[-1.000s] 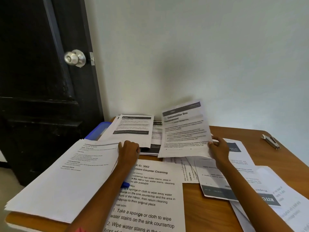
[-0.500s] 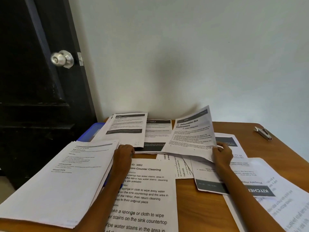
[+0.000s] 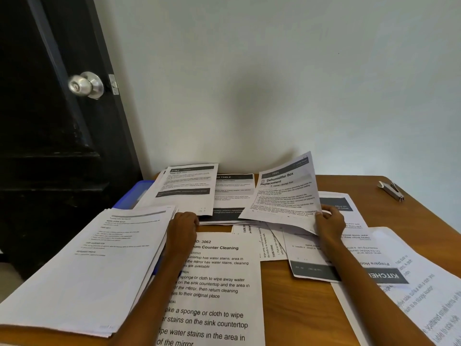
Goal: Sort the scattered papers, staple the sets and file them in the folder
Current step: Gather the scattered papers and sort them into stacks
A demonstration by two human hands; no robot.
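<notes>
Printed sheets lie scattered over a wooden table (image 3: 306,308). My right hand (image 3: 329,222) pinches the lower right corner of a sheet headed "Dehumidifier Box Replacement" (image 3: 287,193), which is tilted up off the pile. My left hand (image 3: 183,224) lies with curled fingers at the right edge of a thick stack of papers (image 3: 87,265) on the left; whether it grips the stack I cannot tell. A sheet headed "Counter Cleaning" (image 3: 219,283) lies between my forearms. A blue folder (image 3: 136,193) peeks out under papers at the back left. A metal stapler (image 3: 390,190) sits at the back right.
A black door with a silver knob (image 3: 87,84) stands at the left, close to the table's corner. A pale wall runs behind the table. More sheets, one headed "Kitchen" (image 3: 404,290), overhang the table's right front.
My right hand has lowered the Dehumidifier sheet from nearly upright to a shallow tilt. My left hand has stayed by the stack. The camera view has shifted a little.
</notes>
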